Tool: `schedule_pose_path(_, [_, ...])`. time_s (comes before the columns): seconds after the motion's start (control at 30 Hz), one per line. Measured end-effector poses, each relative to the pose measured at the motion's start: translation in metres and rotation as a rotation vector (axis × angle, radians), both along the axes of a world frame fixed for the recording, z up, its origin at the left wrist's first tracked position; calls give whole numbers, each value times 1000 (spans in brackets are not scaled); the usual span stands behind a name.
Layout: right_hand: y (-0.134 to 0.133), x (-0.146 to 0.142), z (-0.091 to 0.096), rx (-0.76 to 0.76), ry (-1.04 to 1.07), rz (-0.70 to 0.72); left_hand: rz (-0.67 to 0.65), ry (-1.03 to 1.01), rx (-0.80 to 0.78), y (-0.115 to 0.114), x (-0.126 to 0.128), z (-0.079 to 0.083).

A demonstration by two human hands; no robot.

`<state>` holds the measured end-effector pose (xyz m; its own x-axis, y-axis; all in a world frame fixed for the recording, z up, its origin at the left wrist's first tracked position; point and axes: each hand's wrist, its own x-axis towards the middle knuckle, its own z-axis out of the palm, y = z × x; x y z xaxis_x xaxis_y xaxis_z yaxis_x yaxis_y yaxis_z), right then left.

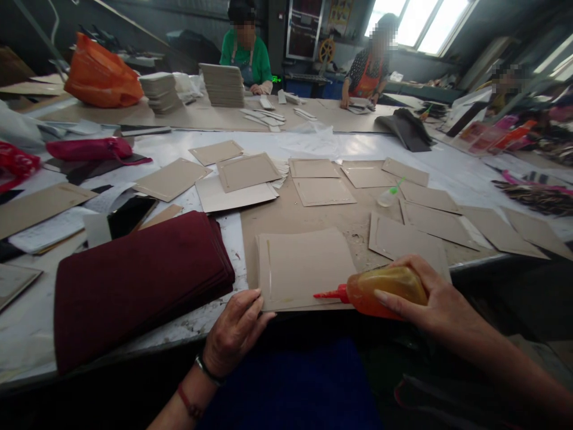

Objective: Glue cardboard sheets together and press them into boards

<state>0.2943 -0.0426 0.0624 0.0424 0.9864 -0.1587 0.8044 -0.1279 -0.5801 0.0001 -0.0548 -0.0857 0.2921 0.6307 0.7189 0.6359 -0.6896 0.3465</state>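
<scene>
My right hand (425, 298) is closed round a squeeze bottle of amber glue (387, 289), tilted almost flat. Its red nozzle points left, over the lower edge of a beige cardboard sheet (308, 263). That sheet lies on top of a small stack at the table's near edge, with shiny glue lines along its left and lower sides. My left hand (235, 325) pinches the sheet's lower left corner, though part of the grip is hidden. Left of it lies a folded stack of maroon material (138, 286).
Beige panels (324, 191) with glue lines lie spread across the white table (170, 146). A small clear bottle with a green tip (387, 196) stands among them. Behind are an orange bag (102, 74), stacked boards (222, 86) and several people, one in a green top (264, 54).
</scene>
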Motion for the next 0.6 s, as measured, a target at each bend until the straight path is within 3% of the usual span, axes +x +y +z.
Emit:
schedule_pose_path(0.4, [-14, 52, -3, 26, -21, -182, -1, 48, 13, 0, -1, -1])
schedule_pose_path(0.6, [-17, 60, -2, 59, 24, -213, -5, 37, 7, 0, -1, -3])
